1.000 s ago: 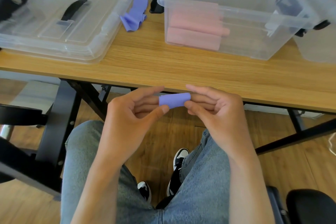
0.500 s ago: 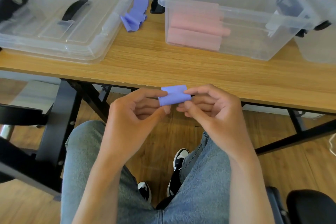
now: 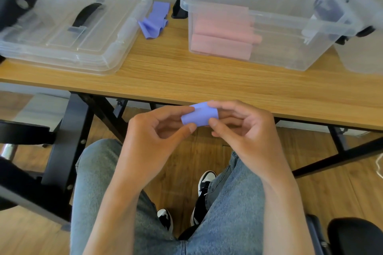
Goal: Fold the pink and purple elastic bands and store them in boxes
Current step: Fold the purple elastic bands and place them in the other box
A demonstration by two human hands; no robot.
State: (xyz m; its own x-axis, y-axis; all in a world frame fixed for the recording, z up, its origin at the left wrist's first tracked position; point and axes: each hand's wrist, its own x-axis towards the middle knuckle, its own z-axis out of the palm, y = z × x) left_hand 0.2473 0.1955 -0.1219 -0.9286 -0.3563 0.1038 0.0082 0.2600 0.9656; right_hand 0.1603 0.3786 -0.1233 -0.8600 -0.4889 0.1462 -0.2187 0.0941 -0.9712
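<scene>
A small folded purple elastic band (image 3: 199,116) sits between both hands, just below the front edge of the wooden table (image 3: 186,80). My left hand (image 3: 153,138) pinches its left end with thumb and fingers. My right hand (image 3: 244,132) pinches its right end, fingers curled over the top. Another purple band (image 3: 154,21) lies crumpled at the back of the table. Folded pink bands (image 3: 221,35) lie inside the clear open box (image 3: 290,27) at the back right.
A clear box lid with a black handle (image 3: 68,27) lies on the table's left. A second clear container (image 3: 362,47) stands at the far right. A black object (image 3: 12,0) is at the far left. Black table legs and my knees are below.
The purple band has been folded over and turned slightly; both hands have lifted it a little towards the table edge, fingers curling tighter around it.
</scene>
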